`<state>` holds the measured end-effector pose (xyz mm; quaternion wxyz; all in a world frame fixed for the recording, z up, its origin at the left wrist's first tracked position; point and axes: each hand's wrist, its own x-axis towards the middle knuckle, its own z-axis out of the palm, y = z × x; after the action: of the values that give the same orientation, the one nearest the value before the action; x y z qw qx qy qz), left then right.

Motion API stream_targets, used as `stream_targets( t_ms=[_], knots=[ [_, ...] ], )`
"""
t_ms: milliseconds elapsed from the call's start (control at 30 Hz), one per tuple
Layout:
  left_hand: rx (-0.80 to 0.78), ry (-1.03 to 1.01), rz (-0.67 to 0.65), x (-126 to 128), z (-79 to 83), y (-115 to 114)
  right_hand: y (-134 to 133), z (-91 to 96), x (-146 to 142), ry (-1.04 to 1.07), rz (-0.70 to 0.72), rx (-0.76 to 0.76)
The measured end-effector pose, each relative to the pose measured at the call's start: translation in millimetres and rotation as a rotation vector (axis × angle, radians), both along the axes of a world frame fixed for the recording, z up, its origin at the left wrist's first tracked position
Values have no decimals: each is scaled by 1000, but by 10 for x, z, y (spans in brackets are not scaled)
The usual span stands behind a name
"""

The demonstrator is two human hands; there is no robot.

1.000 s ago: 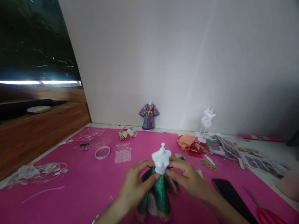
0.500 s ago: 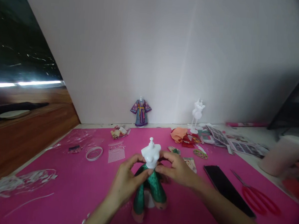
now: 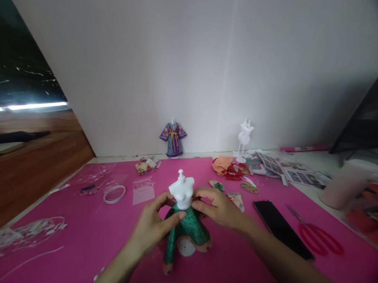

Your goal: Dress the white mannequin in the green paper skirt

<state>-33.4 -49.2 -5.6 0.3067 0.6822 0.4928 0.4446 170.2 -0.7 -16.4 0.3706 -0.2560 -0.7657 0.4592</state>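
Note:
A small white mannequin (image 3: 182,192) stands upright on a round white base in front of me. A green cloth skirt (image 3: 190,228) with a brownish-pink hem is wrapped about its waist and flares out below. My left hand (image 3: 154,218) pinches the skirt's waist from the left, thumb across the front and fingers behind. From the right, my right hand (image 3: 217,206) grips the skirt's waist edge between thumb and index finger. The fingertips behind the mannequin are partly hidden.
On the pink mat lie a roll of white tape (image 3: 114,194), a black phone (image 3: 282,229), red-handled scissors (image 3: 317,235), tangled white strips (image 3: 13,235) and fabric scraps (image 3: 229,166). A dressed mannequin (image 3: 173,138) and bare white mannequins (image 3: 245,134) stand by the wall.
The skirt's front has spread wider over the base, where two separate folds hung before. Both hands stay at the waist. The view has shifted slightly.

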Motion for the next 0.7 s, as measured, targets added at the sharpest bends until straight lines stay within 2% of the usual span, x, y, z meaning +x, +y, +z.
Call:
stream_targets(
  t_ms=[233,400,567,700],
  knots=[
    [-1,113,63,-18,62,7,40,-16,5,1,6,4],
    [15,163,36,-8,118,17,60,-62,4,14,43,-55],
    [-23,189,17,-53,64,23,68,-106,12,67,65,-140],
    [32,137,1,-74,20,34,114,-194,57,150,-2,-128]
  ],
)
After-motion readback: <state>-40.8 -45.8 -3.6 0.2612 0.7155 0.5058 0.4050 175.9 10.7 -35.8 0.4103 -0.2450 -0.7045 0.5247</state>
